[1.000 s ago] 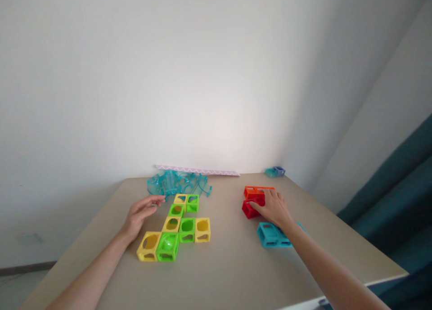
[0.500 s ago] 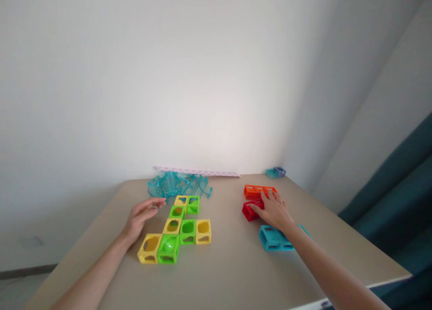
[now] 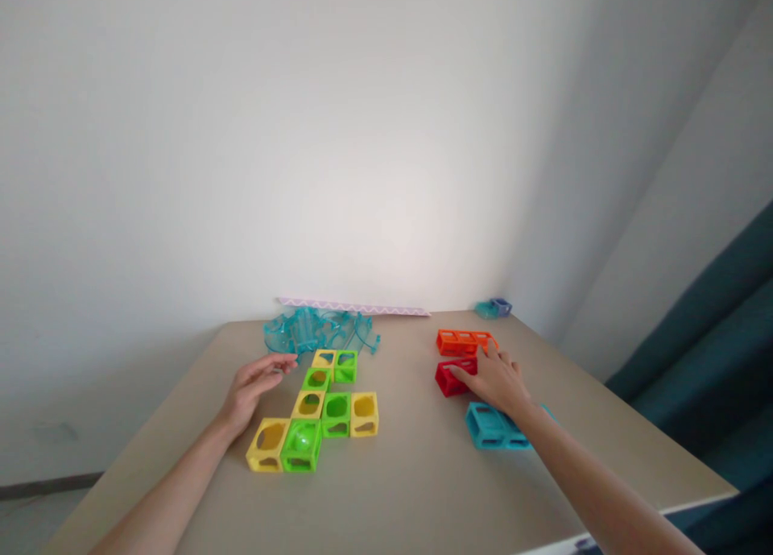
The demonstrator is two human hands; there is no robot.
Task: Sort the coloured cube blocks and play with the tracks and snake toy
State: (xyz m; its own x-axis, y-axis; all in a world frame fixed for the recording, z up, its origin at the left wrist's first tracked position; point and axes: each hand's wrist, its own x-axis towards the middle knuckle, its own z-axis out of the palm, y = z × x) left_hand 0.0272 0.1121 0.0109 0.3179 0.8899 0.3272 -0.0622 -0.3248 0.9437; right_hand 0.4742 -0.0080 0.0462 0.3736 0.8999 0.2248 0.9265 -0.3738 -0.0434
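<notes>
Head view: fingers touch 1 hollow red block.

Beige tabletop, yellow and green cubes, red block, orange block, blue block, translucent teal pieces

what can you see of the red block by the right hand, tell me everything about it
The red block is an open, box-like frame, apparently plastic, with cut-out openings in its sides. It lies low on the beige table, just nearer than the orange block and farther back than the blue block. The right hand hides its right end, with the thumb over its top, so its full length and how firmly it is gripped cannot be told.
</notes>
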